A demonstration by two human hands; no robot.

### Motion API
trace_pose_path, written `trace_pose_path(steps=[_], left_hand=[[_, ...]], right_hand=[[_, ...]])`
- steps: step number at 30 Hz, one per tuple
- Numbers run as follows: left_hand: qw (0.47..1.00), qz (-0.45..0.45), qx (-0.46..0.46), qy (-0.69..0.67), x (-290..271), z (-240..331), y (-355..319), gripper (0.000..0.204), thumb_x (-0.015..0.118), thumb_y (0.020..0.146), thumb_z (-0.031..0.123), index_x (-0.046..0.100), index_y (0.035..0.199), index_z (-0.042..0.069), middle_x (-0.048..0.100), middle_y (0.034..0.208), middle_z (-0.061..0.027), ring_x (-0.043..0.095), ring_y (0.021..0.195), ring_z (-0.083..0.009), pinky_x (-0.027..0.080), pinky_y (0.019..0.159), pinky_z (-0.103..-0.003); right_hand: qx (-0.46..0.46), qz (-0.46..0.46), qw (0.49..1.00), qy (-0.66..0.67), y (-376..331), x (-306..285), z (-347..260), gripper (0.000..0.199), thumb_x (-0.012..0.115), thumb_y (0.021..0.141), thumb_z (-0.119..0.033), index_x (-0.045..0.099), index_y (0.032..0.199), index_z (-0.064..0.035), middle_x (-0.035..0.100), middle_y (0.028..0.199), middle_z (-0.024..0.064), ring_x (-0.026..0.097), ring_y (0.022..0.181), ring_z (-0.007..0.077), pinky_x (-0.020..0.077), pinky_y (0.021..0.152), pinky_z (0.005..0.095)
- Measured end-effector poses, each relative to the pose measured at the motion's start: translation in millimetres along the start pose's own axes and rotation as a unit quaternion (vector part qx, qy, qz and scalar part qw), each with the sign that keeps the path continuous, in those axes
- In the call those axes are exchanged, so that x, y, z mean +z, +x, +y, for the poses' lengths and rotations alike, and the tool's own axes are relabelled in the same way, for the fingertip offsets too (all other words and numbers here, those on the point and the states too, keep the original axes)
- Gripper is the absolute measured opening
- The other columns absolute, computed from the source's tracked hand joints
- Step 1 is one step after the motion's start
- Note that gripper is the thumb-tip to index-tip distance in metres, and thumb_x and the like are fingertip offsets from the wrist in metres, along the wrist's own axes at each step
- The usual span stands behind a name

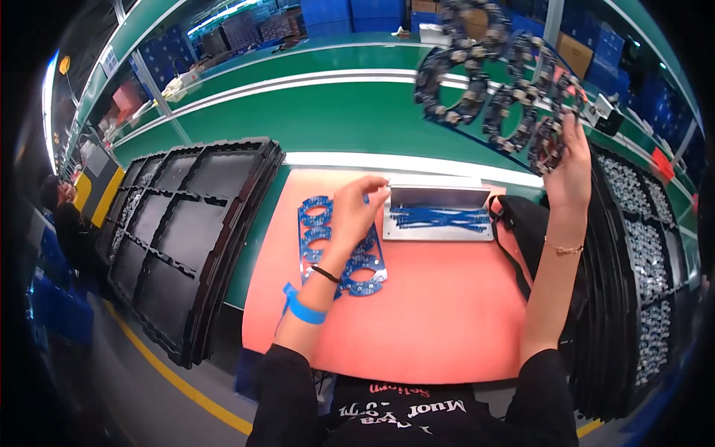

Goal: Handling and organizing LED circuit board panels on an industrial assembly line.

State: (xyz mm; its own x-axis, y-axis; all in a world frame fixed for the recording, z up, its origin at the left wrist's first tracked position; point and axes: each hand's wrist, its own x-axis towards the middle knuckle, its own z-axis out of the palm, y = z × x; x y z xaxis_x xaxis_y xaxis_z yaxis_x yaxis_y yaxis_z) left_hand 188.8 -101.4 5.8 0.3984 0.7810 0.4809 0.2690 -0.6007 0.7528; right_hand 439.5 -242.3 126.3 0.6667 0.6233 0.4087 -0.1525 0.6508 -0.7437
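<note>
My right hand (572,160) is raised at the upper right, its fingers closed on the edge of a dark circuit board panel (514,112) with round cutouts and small parts on it. The panel is tilted and blurred by motion. My left hand (359,212) is pinched at the upper left corner of a silver metal fixture (439,234); what the fingertips hold, if anything, I cannot make out. Thin blue strips (439,217) lie crossed in the fixture. Under my left hand and wrist, a blue circuit board panel (363,277) with round cutouts lies partly hidden on the orange mat (439,313).
Stacked black trays (175,231) stand at the left. On the right, another black tray stack (633,246) holds many small parts, beside a black cloth-like item (521,231). Beyond the mat runs a green conveyor belt (298,112). A person (71,216) is at the far left.
</note>
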Motion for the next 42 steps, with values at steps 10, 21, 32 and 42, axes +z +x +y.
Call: trace_pose_path(steps=[10,21,32,42], left_hand=[[0.998,0.028,-0.039,-0.026,14.9,-5.4,11.2,0.007,0.061,0.077,0.005,0.062,0.08,-0.002,0.063,0.071,-0.0038,0.058,0.065,-0.0077,0.046,0.059,-0.021],[0.99,0.031,0.091,0.104,13.3,26.4,-7.6,0.009,0.068,0.065,0.009,0.063,0.073,0.011,0.047,0.098,-0.0056,0.04,0.101,-0.0269,0.032,0.087,-0.038],[0.984,0.075,0.051,0.151,16.6,22.9,-12.9,0.025,0.065,0.072,0.014,0.062,0.096,0.01,0.049,0.097,-0.0064,0.041,0.096,-0.0242,0.032,0.083,-0.033],[0.979,0.047,-0.08,-0.179,21.3,6.3,12.6,0.034,0.054,0.086,0.012,0.049,0.118,0.002,0.061,0.086,-0.0055,0.056,0.079,-0.0103,0.044,0.074,-0.024]], right_hand=[[0.024,0.038,0.998,0.042,21.5,-29.4,0.0,0.022,0.055,0.087,-0.026,0.057,0.104,-0.0131,0.06,0.087,-0.0046,0.055,0.072,0.0051,0.0412,0.06,0.02],[0.034,0.086,0.994,0.065,22.7,-34.6,-8.5,0.023,0.054,0.087,-0.021,0.057,0.107,-0.0115,0.059,0.095,-0.0032,0.056,0.08,0.0068,0.0442,0.063,0.0219],[0.001,-0.128,0.985,-0.114,22.4,-25.6,48.4,0.021,0.052,0.089,-0.021,0.048,0.104,-0.0079,0.057,0.089,0.0009,0.057,0.076,0.0092,0.0426,0.062,0.0201],[0.041,-0.11,0.982,-0.145,8.7,-19.7,94.1,0.022,0.053,0.088,-0.017,0.046,0.106,-0.0057,0.056,0.087,0.0026,0.05,0.072,0.0081,0.0425,0.066,0.0224]])
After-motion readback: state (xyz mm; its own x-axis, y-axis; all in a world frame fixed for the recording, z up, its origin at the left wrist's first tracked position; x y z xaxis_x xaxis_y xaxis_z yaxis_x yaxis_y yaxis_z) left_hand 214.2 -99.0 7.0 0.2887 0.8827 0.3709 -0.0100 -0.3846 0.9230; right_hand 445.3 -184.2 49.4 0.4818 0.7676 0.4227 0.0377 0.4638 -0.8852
